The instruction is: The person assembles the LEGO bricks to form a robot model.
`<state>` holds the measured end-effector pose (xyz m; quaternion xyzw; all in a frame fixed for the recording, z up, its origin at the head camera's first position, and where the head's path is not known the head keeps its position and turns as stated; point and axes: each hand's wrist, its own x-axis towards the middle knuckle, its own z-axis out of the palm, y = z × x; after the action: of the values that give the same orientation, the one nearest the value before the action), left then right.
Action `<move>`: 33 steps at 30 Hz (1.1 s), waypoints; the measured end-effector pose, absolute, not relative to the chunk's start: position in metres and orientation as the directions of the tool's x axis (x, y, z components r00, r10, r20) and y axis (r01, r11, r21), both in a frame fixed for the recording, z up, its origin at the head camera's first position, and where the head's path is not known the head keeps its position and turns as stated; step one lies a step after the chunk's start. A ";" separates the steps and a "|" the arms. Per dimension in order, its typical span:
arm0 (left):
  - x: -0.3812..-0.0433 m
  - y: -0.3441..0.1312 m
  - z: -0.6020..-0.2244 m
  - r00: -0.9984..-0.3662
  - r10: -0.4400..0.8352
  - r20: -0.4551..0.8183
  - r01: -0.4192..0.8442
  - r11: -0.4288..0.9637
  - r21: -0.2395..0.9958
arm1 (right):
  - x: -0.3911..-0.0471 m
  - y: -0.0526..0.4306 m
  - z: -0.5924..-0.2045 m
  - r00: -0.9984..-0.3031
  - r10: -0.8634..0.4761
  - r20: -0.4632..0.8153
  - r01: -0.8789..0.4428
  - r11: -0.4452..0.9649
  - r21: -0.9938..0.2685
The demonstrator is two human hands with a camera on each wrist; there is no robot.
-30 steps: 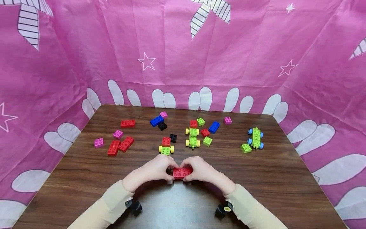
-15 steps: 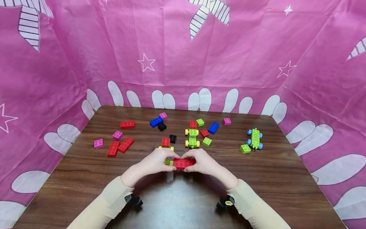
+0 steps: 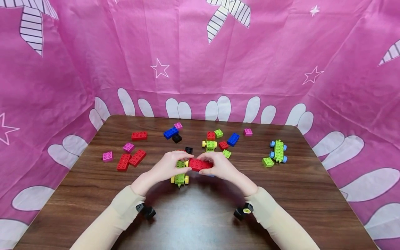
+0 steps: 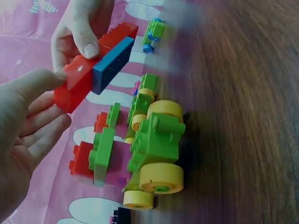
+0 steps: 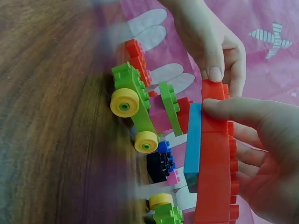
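Both hands hold a row of red building bricks (image 3: 199, 165), studs up in the head view. A seam crosses the row in the right wrist view, and a blue brick (image 5: 192, 144) is attached to its underside. My left hand (image 3: 167, 166) pinches one end between thumb and fingers; my right hand (image 3: 223, 166) grips nearer the other end, its thumb along the side. Just beyond and below the left hand stands a green car base (image 4: 156, 140) with yellow wheels, bearing a stack of pink, green and red bricks. The left hand partly hides that car in the head view.
Behind stands another yellow-wheeled green car (image 3: 210, 144), partly hidden by the right hand. A green base with blue wheels (image 3: 279, 151) is at the right. Loose red bricks (image 3: 124, 162) and pink bricks (image 3: 107, 156) lie left; blue bricks (image 3: 233, 139) lie farther back.
Both hands have carried the joined red bricks away from the body, to beside the nearer yellow-wheeled car. The front of that car now shows below the left hand.
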<state>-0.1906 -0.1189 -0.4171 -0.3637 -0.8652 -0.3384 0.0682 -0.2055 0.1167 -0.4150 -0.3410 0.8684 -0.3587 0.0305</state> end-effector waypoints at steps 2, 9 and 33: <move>-0.193 -0.120 -0.418 -0.731 0.565 0.383 0.672 0.498 0.548 | -0.208 0.115 -0.414 -0.784 -0.595 0.178 -0.539 0.510 -0.670; -0.205 -0.125 -0.422 -0.733 0.519 0.439 0.674 0.474 0.566 | -0.218 0.111 -0.410 -0.800 -0.568 0.191 -0.526 0.511 -0.680; -0.229 -0.150 -0.443 -0.889 0.414 0.197 0.363 0.372 0.854 | -0.244 0.091 -0.400 -0.789 -0.579 0.205 -0.551 0.521 -0.652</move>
<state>-0.2289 -0.1502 -0.4430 -0.2345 -0.8279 -0.5089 -0.0253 -0.2440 0.0907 -0.3998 -0.3239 0.8718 -0.3669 0.0190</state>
